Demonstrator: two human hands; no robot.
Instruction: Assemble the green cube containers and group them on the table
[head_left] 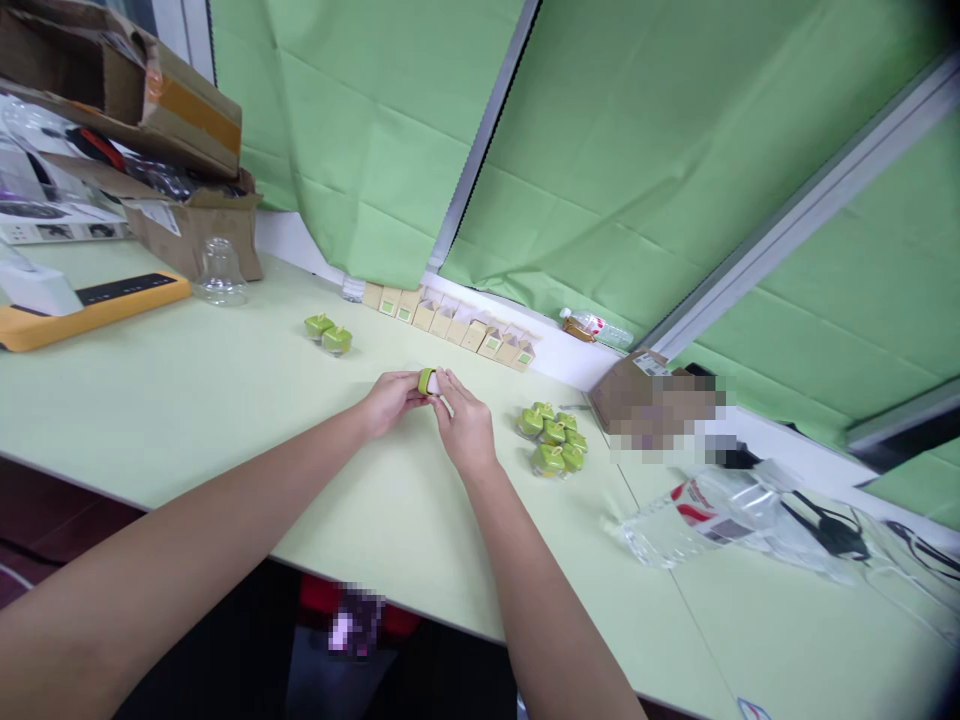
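Above the middle of the table, my left hand [393, 403] and my right hand [466, 424] meet around a small green-lidded container [427, 381]. The green part faces left and a pale part shows beside my right fingers, so it looks tipped on its side. Both hands are closed on it, and the fingers hide much of it. Two similar containers [328, 335] with green lids and clear bodies stand to the left of my hands. Several more green-lidded containers [553, 432] are grouped to the right of my right wrist.
Small brown cardboard boxes [442, 322] form a row along the wall. A yellow power strip [97, 308], a clear plastic dome [221, 275] and stacked cartons [191, 110] occupy the left. On the right lie a large clear bottle [697, 512], a smaller bottle [600, 328] and a carton [626, 385].
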